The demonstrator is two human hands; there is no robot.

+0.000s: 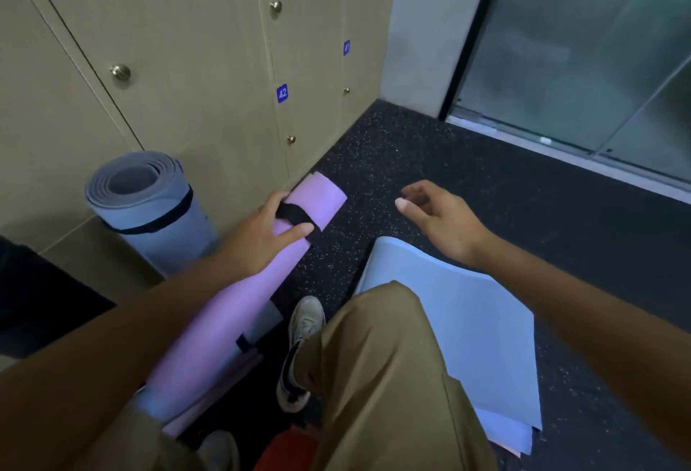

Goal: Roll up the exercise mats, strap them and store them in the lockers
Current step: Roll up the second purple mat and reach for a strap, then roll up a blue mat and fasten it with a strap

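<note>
A rolled pink mat slants from my lap toward the lockers, with a black strap round its far end. My left hand grips the roll by that strap, thumb lying over the black band. My right hand hovers to the right above the floor, fingers loosely curled, holding nothing. A rolled blue-grey mat with its own black strap stands upright against the lockers at the left. A flat light blue mat lies on the floor under my right leg.
The beige locker doors are closed, with round knobs and blue number tags 42 and 41. Dark speckled rubber floor runs to a glass sliding door at the right. My shoe rests between the mats.
</note>
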